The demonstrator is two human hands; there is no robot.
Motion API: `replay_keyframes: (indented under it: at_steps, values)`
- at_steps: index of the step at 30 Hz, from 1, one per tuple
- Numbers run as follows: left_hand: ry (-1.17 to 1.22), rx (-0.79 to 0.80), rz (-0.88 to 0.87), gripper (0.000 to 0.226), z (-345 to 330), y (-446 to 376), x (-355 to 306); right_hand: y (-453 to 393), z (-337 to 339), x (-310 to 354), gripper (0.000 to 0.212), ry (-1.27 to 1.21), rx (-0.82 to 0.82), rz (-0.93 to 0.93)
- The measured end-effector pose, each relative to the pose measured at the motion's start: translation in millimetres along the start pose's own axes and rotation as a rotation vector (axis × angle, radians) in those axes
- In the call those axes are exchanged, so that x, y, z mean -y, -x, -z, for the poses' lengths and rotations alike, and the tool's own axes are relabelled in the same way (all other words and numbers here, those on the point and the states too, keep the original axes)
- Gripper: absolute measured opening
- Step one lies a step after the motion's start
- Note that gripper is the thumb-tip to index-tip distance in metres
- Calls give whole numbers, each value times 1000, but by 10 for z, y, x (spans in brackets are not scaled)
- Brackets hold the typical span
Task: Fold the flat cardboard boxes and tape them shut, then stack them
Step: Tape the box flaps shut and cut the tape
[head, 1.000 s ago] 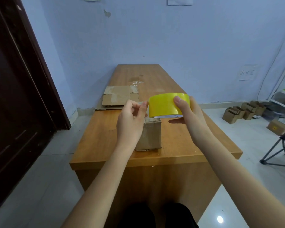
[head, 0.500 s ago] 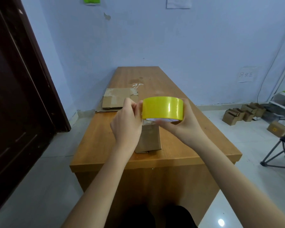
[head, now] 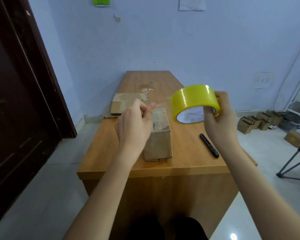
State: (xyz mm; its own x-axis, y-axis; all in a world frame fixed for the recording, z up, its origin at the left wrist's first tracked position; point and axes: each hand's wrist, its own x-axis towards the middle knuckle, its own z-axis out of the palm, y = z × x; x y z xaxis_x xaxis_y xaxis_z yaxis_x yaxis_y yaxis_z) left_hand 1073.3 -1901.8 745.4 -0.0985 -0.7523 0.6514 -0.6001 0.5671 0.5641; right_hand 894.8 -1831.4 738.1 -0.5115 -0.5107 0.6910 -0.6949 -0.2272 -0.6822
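The right hand (head: 220,122) holds the yellow tape roll (head: 195,103) raised above the wooden table (head: 184,153), right of centre; its fingers curl around the right edge of the roll, with fingertips inside the white core; the open core faces near and down. The left hand (head: 133,122) is raised to the left of the roll, apart from it; thumb and curled forefinger are pinched together on the free end of the tape, and a thin clear strip (head: 161,103) spans the gap from the pinch to the roll. The folded cardboard box (head: 160,135) stands on the table below and between the two hands; the left hand partly covers its left side; neither hand touches it as far as the view shows. A black utility knife (head: 209,145) lies on the table to the right of the box, below the right wrist. Flat cardboard pieces (head: 125,103) lie on the far left part of the table, beyond the left hand.
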Motion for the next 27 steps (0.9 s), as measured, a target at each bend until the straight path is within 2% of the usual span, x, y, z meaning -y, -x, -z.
replay_keyframes:
  at_steps: [2, 4, 6, 11, 14, 17, 22, 25, 27]
  values:
    - [56, -5, 4, 33, 20, -1, 52, 25, 2, 27, 19, 61, 30, 43]
    - [124, -10, 27, 33, 40, 20, 73, 66, -42, 42, 13, -11, 54, 29]
    - [192, 30, 66, 35, 71, 32, 78, 81, -79, 67, 18, -106, 67, 21]
    - [718, 330, 348, 62, 257, -43, 115, 82, -101, 108, 27, -266, 71, -39]
    - [647, 459, 315, 72, 325, -40, 120, 89, -107, 57, 33, -291, 73, -54]
    - [598, 533, 294, 60, 372, -41, 107, 100, -136, 29, 30, -351, 53, -92]
    - [604, 556, 311, 32, 384, -37, 129, 101, -129, 19, 26, -401, 22, -127]
    - [641, 542, 357, 31, 356, -30, 107, 89, -130, 27, 30, -387, 38, -86]
    - [681, 519, 415, 38, 351, -43, 105, 90, -135, 43, 26, -405, 32, -86]
